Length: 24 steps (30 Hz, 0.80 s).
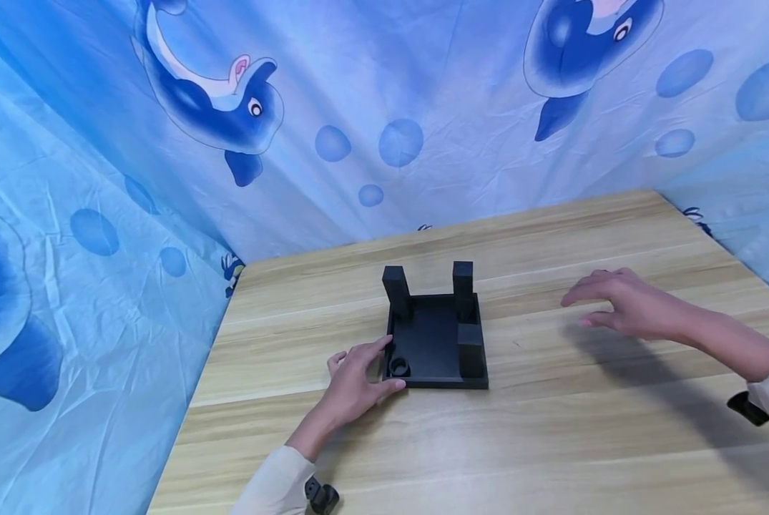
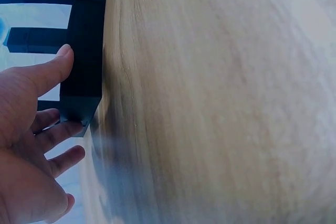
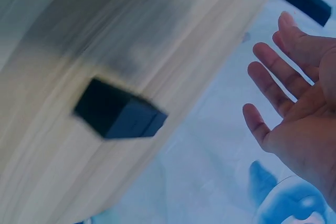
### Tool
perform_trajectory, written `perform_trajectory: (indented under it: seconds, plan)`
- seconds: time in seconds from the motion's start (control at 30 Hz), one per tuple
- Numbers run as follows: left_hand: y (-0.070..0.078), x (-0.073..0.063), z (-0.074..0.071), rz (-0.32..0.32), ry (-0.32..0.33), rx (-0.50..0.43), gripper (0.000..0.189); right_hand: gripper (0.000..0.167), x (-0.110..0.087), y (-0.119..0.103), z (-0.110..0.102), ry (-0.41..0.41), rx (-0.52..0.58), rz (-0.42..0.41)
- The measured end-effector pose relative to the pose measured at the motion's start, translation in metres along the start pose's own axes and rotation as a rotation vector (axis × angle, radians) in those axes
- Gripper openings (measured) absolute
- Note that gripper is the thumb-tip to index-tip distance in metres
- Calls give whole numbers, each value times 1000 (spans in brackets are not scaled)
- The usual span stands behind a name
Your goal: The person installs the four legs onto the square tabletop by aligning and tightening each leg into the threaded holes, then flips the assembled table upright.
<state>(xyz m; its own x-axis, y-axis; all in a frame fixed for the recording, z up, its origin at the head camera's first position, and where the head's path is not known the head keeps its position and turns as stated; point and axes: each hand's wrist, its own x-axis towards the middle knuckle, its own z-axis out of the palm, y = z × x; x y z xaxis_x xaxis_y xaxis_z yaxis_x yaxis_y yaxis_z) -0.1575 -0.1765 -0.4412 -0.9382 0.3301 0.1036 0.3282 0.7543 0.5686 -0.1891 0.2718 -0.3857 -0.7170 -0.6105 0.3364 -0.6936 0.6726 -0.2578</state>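
Observation:
A black rectangular tray (image 1: 430,347) with a low rim lies on the table. Tall square posts rise at its two far corners, a shorter block stands at its near right corner, and a small ring-shaped socket (image 1: 399,367) sits at the near left. My left hand (image 1: 353,383) grips that near left corner, the thumb on the front wall and fingers along the left side. In the left wrist view the thumb lies against the black wall (image 2: 86,51). My right hand (image 1: 629,304) hovers right of the tray, fingers loosely bent, holding nothing.
The right wrist view shows a separate black block (image 3: 118,111), blurred, on the wooden table (image 1: 551,443). I cannot make it out in the head view. A blue curtain with cartoon dolphins (image 1: 358,86) hangs behind and beside the table.

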Motion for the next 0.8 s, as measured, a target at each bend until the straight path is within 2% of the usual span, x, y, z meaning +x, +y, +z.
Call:
perform_trajectory:
  seconds: [0.1,0.2,0.3,0.43,0.53,0.8]
  plan:
    - [1,0,-1,0,6,5,76,41,-7,12,0,43,-48,-37]
    - [1,0,-1,-3,6,8,76,42,-12,20,0,55,-71,-32]
    - [1,1,0,1,4,9,76,41,-17,27,-2,43,-99,-9]
    - [1,2,0,6,3,3,75,42,-26,44,-2,24,-229,-28]
    - [2,2,0,5,3,2,75,47,-36,57,-3,22,-331,-72]
    - [1,1,0,6,7,-2,75,68,-58,77,-4,-36,-452,-182]
